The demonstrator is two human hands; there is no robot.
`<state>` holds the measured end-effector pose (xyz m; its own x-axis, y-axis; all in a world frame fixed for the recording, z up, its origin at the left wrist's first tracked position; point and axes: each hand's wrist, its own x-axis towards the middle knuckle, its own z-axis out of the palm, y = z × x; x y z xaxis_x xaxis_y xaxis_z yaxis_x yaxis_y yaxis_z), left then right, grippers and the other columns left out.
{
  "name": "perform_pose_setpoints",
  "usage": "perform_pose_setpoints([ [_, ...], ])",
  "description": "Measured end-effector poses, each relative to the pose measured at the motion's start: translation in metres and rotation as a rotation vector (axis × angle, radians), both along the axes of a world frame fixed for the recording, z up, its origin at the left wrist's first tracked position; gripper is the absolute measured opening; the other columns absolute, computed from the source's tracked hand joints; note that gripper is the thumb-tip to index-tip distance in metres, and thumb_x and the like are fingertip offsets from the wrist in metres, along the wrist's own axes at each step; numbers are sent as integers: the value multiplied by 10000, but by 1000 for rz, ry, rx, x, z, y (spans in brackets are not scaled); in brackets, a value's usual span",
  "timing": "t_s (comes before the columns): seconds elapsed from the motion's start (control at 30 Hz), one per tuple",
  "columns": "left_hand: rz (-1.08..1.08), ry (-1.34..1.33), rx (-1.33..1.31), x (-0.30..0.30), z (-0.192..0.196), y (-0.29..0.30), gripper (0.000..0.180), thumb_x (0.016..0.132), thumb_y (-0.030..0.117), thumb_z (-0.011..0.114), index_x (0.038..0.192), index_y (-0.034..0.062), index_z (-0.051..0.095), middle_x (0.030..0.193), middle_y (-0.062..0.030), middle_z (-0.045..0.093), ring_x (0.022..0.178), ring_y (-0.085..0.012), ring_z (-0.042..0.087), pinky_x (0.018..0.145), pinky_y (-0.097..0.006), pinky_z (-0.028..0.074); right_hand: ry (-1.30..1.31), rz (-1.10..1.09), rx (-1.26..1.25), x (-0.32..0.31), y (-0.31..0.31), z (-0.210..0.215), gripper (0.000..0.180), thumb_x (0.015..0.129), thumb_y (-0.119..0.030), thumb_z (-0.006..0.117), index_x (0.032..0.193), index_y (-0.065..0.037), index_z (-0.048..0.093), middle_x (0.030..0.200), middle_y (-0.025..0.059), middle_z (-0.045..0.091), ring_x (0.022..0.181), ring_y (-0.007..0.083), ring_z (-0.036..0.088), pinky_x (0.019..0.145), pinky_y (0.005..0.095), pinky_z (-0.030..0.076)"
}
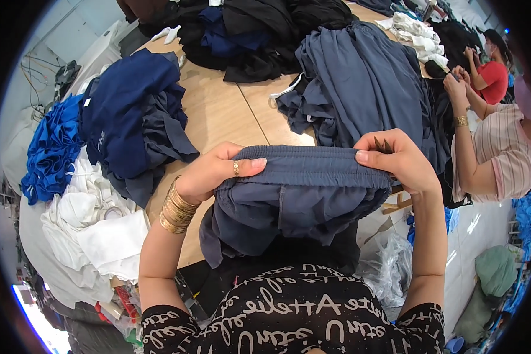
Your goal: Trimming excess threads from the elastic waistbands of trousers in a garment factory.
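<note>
Between my two hands a dark grey-blue garment with a gathered elastic waistband (312, 167) is held up and stretched sideways. My left hand (224, 168) grips one end of the band, thumb lying over its front. The other end is pinched by my right hand (395, 159), which also has a small dark pointed tool, perhaps thread snips, tucked between the fingers. Below the band the cloth hangs in folds in front of me. Just beyond it, a large heap of similar grey-blue garments (366, 82) lies on the wooden table (236, 112).
Navy garments (130, 112), ruffled bright blue cloth (56, 147) and white cloth (100, 230) pile up on the left. Black garments (259, 35) lie at the back. Two people work on the right, one in a striped top (492, 153), one in red (491, 79). A clear plastic bag (389, 265) sits below.
</note>
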<state>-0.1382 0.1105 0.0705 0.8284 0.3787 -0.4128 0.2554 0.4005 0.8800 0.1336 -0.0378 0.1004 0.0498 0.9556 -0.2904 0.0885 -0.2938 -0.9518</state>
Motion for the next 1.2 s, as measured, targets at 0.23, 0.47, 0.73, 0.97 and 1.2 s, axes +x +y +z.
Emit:
perform_pose_setpoints([
  [0.23, -84, -80, 100, -2, -2, 8, 309, 851, 213, 653, 998, -59, 644, 909, -30, 651, 802, -77, 580, 771, -204, 460, -162, 90, 31, 6, 2, 17, 163, 794, -161, 698, 774, -4, 656, 632, -62, 540, 599, 4, 424, 533, 183, 311],
  [0.47, -11, -84, 121, -4, -6, 11, 287, 862, 186, 632, 1016, -57, 642, 932, -33, 652, 828, -82, 582, 795, -209, 454, -160, 157, 53, 8, 10, 9, 186, 790, -176, 705, 782, -1, 642, 645, -48, 544, 599, 20, 433, 554, 201, 336],
  [0.73, 18, -96, 90, -8, -14, 14, 275, 870, 184, 627, 1014, -50, 643, 929, -25, 650, 813, -69, 576, 787, -200, 459, -68, 60, -15, -4, 12, 15, 197, 835, -197, 666, 763, -25, 604, 645, -76, 490, 602, 2, 392, 537, 183, 294],
  [0.97, 56, -56, 218, -16, -9, 18, 253, 826, 128, 656, 970, -81, 644, 874, -39, 659, 772, -81, 581, 745, -218, 477, -107, 29, 122, -1, 12, 16, 138, 793, -129, 695, 772, -22, 611, 667, -72, 525, 606, -15, 425, 546, 154, 316],
  [1.2, -246, 23, 558, 3, -13, 16, 310, 848, 245, 652, 1053, 15, 625, 892, 15, 618, 768, -49, 507, 741, -228, 446, -153, 119, 138, -4, 24, 8, 123, 814, -112, 679, 790, -2, 629, 696, -53, 573, 655, 2, 473, 582, 178, 374],
])
